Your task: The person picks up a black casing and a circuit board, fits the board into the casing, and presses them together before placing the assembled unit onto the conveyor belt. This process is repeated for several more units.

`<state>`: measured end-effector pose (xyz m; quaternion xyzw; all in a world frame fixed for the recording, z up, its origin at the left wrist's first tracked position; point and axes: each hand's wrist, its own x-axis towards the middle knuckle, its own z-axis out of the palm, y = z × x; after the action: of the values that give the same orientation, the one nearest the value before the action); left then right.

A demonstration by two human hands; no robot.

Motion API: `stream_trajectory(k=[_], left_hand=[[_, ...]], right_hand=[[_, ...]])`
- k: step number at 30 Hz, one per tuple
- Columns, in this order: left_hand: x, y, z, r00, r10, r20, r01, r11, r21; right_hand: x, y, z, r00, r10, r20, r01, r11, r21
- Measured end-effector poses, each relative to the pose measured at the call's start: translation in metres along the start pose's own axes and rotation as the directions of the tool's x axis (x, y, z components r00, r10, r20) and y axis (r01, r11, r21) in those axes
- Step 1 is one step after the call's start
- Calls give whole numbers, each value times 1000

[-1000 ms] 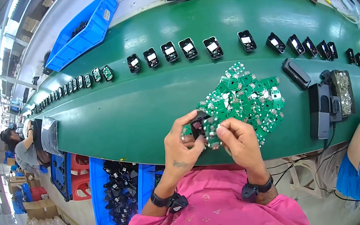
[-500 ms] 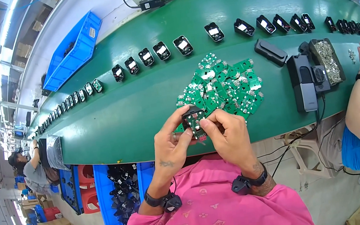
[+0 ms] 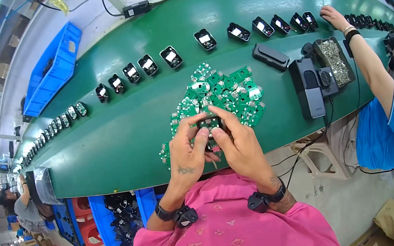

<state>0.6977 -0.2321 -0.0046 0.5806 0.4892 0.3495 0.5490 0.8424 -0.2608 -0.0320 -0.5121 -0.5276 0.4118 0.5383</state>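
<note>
At the lower centre of the frame, a person in a pink shirt (image 3: 228,230) with a dark band on each wrist brings both hands together over the near edge of a green conveyor belt (image 3: 107,136). The left hand (image 3: 187,157) and the right hand (image 3: 241,147) meet around a small black housing (image 3: 208,122) at the middle of the frame; the fingertips of both are pressed in against it from either side, the thumbs curled over its top, so it sits pinched between the two hands with neither clearly nearer. A small green board with a reddish part (image 3: 213,146) shows just below it, between the palms. The housing's long axis cannot be told, since the fingers cover most of it.

Directly beyond the fingers, touching distance up the frame, lies a loose heap of green circuit boards (image 3: 223,91), with a few strays at the belt's near edge left of the left hand. Bare belt opens to the left of the heap. To the right stand a black rectangular device (image 3: 308,88) and a tray of small metal parts (image 3: 334,56).

Further up, a row of black housings (image 3: 167,57) curves across the belt. A co-worker in blue (image 3: 386,125) reaches an arm to that row at the upper right. A blue bin (image 3: 54,68) rests at the upper left.
</note>
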Motion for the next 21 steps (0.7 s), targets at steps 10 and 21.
stream_trajectory(k=[10,21], left_hand=[[29,-16,-25,999,-18,-47,18,1000,-7],[30,-36,-68,932,218,-291,-177,971,163]], right_hand=[[36,17,35,995,92,48,-95,993,69],[66,23,87,989,6,148,-15,998,60]])
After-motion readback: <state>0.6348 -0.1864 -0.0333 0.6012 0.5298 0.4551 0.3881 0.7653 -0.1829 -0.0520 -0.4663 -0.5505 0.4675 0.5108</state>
